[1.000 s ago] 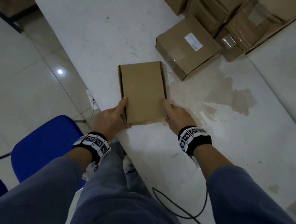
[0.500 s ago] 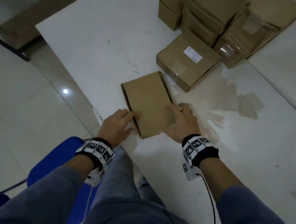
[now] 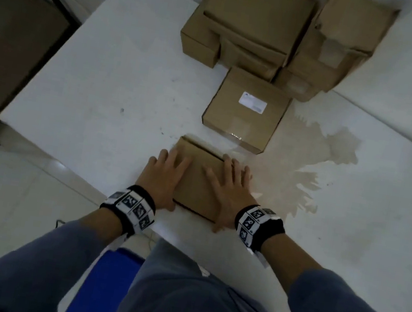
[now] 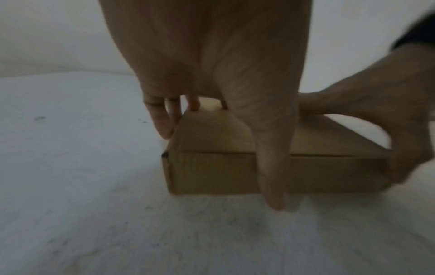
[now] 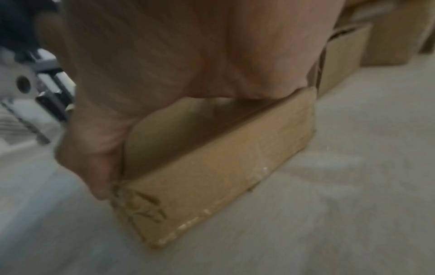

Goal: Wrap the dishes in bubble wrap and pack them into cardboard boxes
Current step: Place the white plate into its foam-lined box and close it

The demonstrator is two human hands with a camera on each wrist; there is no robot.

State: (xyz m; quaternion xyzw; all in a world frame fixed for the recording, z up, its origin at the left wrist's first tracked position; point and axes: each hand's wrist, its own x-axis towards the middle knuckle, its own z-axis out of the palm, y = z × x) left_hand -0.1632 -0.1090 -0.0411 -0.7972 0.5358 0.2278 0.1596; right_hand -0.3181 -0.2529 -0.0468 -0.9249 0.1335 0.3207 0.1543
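A small closed cardboard box (image 3: pixel 198 181) lies flat on the white table (image 3: pixel 98 79), close to its near edge. My left hand (image 3: pixel 164 176) rests on the left half of the lid with straight, spread fingers. In the left wrist view the left hand (image 4: pixel 212 65) has its thumb hanging down the box's (image 4: pixel 212 167) near wall. My right hand (image 3: pixel 229 186) lies flat on the right half of the lid, with its thumb at the near right corner. The right wrist view shows the right hand (image 5: pixel 164 55) over the box (image 5: pixel 212 176). No dishes or bubble wrap are in view.
A taped box with a white label (image 3: pixel 247 108) sits just beyond the small box. A stack of larger cardboard boxes (image 3: pixel 258 24) stands at the back. A dried stain (image 3: pixel 305 166) spreads to the right. A blue chair (image 3: pixel 103 282) is below the table edge.
Both hands have moved from the box's near corners up onto its lid. The box has turned and now lies squarer to me, closer to the labelled box.
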